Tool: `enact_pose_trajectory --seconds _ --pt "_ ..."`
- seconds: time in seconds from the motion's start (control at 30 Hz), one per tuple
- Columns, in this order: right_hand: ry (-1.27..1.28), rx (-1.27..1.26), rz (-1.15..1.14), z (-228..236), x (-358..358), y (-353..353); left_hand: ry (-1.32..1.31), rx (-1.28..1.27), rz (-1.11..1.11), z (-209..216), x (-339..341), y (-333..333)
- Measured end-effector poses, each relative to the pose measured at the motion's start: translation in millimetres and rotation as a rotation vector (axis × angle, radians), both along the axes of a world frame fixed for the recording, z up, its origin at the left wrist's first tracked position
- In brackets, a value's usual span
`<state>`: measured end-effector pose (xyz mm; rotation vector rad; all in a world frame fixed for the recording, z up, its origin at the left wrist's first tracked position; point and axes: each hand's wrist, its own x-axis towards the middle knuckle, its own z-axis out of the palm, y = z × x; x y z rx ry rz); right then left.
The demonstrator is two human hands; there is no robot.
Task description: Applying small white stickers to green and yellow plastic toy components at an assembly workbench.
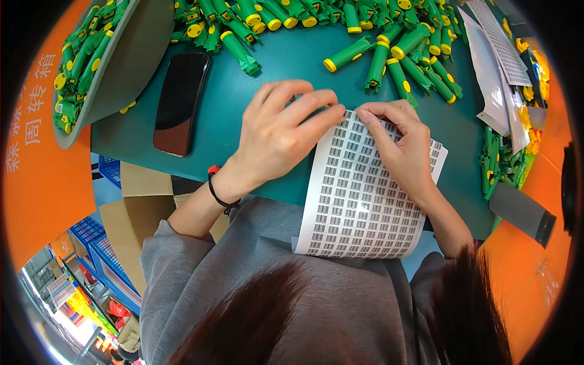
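The curved barcode-label sheet (362,198), overhanging the green table (225,100), looks light, flexible and easily creased, best held by its margins; the right hand (404,143) pinches its far edge, while the left hand (278,131) gathers its fingertips at the corner, grip unclear.

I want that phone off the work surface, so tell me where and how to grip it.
The black phone is probably best gripped by both long edges at mid-length, from above and the right: it lies flat on the green table, with the grey bin close at its upper left.
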<state>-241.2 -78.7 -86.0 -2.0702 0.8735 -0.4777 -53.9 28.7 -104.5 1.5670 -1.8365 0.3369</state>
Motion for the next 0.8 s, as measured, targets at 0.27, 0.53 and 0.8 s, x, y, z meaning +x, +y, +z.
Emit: enact_pose_trajectory --seconds 0.27,0.53,0.8 --pt "-0.035 -0.046 0.021 -4 5 -4 0.029 0.001 -0.023 2 4 -1" --pt "0.012 -0.050 0.034 -2 5 -7 0.410 0.099 -0.095 13 -3 -3" --pt "0.168 -0.635 -0.065 25 20 -51 0.832 0.366 -0.160 5 -20 -1"
